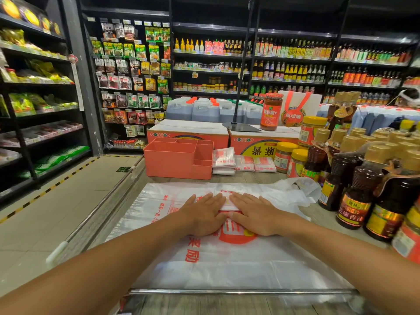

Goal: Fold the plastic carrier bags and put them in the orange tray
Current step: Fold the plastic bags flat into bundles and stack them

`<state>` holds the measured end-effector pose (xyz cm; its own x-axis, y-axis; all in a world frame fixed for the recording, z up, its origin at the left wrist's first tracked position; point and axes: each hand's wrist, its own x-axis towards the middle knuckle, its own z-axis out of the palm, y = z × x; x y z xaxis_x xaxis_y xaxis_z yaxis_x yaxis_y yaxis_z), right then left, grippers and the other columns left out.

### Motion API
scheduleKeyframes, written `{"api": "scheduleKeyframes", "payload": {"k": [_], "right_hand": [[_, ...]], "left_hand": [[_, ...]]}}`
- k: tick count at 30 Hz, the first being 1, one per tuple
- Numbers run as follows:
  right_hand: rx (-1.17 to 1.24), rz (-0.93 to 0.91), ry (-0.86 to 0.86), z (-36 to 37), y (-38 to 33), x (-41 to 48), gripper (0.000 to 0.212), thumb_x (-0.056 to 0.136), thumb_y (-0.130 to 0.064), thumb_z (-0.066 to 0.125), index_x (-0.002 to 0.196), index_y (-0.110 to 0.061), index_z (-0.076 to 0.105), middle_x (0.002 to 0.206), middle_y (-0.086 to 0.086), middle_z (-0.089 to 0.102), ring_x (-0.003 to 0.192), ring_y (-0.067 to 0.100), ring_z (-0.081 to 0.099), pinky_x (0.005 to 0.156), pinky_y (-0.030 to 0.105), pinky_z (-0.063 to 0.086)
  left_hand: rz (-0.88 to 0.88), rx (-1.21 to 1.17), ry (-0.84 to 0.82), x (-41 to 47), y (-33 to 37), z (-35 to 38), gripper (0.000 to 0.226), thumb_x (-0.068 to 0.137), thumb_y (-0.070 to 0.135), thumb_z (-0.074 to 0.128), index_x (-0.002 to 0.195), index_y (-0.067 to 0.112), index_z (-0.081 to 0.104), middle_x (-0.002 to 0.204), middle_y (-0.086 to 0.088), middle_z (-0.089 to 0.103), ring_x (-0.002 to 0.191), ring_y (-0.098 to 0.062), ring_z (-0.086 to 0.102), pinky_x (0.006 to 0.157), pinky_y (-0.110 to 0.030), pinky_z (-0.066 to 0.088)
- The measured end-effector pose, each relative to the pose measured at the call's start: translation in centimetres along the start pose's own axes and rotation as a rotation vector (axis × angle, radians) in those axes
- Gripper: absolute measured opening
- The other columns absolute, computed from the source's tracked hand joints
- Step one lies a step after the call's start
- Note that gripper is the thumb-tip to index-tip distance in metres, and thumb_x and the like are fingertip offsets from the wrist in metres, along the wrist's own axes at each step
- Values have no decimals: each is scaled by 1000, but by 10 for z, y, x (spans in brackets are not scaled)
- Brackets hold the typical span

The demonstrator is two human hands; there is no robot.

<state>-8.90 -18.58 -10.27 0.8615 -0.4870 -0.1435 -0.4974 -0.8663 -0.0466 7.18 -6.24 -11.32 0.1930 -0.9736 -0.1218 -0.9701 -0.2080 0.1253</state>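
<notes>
Straight, flat fingers (212, 201) of the left hand (203, 215) and right hand (256, 215) press a crease into the carrier bag (238, 264), spread on the surface before the orange tray (172, 165). This looks like the folding step; the next move probably needs pinching an edge to fold again.

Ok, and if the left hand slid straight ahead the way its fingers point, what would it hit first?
Beyond the bag it presses flat, the left hand would probably meet the stack of folded bags just right of the orange tray; depth is unclear, so the tray's corner is possible too.
</notes>
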Motion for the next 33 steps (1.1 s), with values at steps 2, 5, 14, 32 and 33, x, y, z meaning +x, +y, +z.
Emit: {"api": "scheduleKeyframes", "payload": {"k": [2,5,14,32,33], "right_hand": [[25,-11,20,1,2,1,71,104,-63,24,164,-29,4,171,-8,2,157,17,4,127,48,5],[25,-47,101,-3,5,1,68,104,-59,33,162,-27,19,169,-4,18,155,20,19,125,45,17],[-231,-63,132,-16,16,20,54,105,-54,30,155,-32,34,155,0,46,143,26,36,116,45,29],[-192,153,123,-34,80,85,45,108,-33,32,150,-23,43,154,7,44,139,30,42,113,49,38],[-182,157,131,-33,82,88,45,108,-31,33,150,-24,44,154,6,45,139,29,42,113,49,38]], "left_hand": [[3,2,-1,0,1,-1,66,106,58,15,164,31,-2,171,10,-6,158,-12,-6,127,-48,-6],[8,1,21,-1,-1,0,67,106,58,18,164,31,0,172,9,-6,158,-13,-3,127,-48,-4],[-31,-22,53,-5,-4,-3,85,101,70,25,164,24,-9,171,5,-12,158,-14,-6,128,-48,-2],[-6,23,-93,-7,-5,-17,82,101,71,24,164,25,-2,172,6,-7,158,-16,-9,128,-46,-4],[-6,26,-95,-7,-5,-18,83,101,71,24,164,25,-2,172,6,-7,158,-16,-8,128,-46,-3]]}}
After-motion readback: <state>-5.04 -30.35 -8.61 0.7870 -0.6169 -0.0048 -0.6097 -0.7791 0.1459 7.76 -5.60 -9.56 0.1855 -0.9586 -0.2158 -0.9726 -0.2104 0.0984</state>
